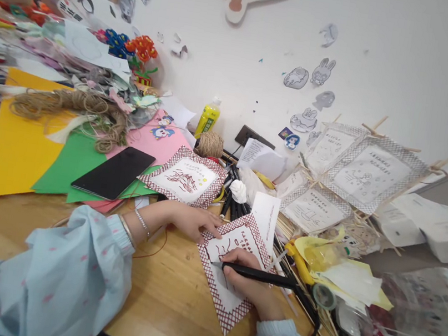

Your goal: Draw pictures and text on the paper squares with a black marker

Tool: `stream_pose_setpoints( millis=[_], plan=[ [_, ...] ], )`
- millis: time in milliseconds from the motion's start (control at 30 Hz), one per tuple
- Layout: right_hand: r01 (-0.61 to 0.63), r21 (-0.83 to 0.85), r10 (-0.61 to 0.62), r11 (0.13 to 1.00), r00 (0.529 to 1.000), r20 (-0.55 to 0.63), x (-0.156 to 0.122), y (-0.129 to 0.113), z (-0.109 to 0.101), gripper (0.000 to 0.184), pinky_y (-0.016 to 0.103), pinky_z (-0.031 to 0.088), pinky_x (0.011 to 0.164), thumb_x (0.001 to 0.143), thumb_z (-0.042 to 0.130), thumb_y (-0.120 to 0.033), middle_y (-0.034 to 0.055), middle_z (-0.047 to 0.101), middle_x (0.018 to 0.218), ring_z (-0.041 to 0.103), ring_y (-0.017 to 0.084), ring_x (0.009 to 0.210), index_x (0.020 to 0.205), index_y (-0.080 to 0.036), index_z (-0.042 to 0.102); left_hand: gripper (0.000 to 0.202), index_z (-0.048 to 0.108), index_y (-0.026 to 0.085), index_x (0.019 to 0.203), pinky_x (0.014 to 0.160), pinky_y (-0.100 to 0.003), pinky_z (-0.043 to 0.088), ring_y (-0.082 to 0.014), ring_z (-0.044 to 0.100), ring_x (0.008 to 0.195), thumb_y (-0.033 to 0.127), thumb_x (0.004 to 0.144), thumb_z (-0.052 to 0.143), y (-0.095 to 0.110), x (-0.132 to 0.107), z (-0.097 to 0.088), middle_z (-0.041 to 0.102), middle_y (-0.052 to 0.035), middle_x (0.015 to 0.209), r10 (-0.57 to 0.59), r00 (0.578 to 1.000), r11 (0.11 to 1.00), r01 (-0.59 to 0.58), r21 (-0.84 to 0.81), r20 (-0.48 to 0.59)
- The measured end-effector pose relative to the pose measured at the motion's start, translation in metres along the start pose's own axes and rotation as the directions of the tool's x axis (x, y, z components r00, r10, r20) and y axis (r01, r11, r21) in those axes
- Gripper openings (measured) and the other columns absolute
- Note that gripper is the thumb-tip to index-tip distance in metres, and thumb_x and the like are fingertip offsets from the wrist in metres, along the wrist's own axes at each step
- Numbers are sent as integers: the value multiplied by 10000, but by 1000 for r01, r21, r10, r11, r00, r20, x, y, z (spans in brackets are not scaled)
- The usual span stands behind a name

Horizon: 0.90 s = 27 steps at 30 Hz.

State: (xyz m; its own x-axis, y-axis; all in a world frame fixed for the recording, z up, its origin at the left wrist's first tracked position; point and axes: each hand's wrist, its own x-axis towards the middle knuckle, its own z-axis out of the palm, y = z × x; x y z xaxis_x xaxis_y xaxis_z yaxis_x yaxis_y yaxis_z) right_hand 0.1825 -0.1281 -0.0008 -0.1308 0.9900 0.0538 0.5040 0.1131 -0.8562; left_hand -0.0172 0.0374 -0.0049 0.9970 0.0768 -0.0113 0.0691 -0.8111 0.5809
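Table, near edge, centre: a paper sheet lies flat, with the left hand resting on its left corner and the right hand on its middle, fingers closed around a pen whose tip points left. Behind the sheet are a bundle of markers and a second paper sheet. To their left a tablet lies on overlapping card sheets, with a twine heap further back. A bottle and a twine ball stand by the wall, stick-framed paper panels overlap at the right, and a tape roll lies just right of the pen.
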Motion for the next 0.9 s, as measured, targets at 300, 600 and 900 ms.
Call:
stream_pose_setpoints(
  millis=[300,600,900],
  plan=[
    [-4,27,5,1000,1000,-19,3,0,2,71,341,492,734,729,657,-246,17,693,811,627,208,794,794,-221,672,532,552,235,1341,1162,-448,208,-269,278,1424,195,825,672,-1,1,1,382,-80,1517,3,1000,1000,-3,-2,-3],
    [-6,6,6,1000,1000,-3,2,0,1,71,336,486,728,735,676,-270,12,688,806,623,208,792,789,-226,664,554,557,263,1335,1164,-451,206,-268,282,1423,183,804,691,-6,1,3,389,-57,1516,-1,1000,1000,1,4,-6],
    [-5,48,7,999,1000,-25,-4,1,-2,116,346,480,753,777,652,-326,16,671,848,614,217,826,849,-235,655,538,551,173,1341,1164,-434,216,-277,267,1428,158,819,681,2,1,-1,365,-127,1519,-27,999,999,26,32,24]
  ],
)
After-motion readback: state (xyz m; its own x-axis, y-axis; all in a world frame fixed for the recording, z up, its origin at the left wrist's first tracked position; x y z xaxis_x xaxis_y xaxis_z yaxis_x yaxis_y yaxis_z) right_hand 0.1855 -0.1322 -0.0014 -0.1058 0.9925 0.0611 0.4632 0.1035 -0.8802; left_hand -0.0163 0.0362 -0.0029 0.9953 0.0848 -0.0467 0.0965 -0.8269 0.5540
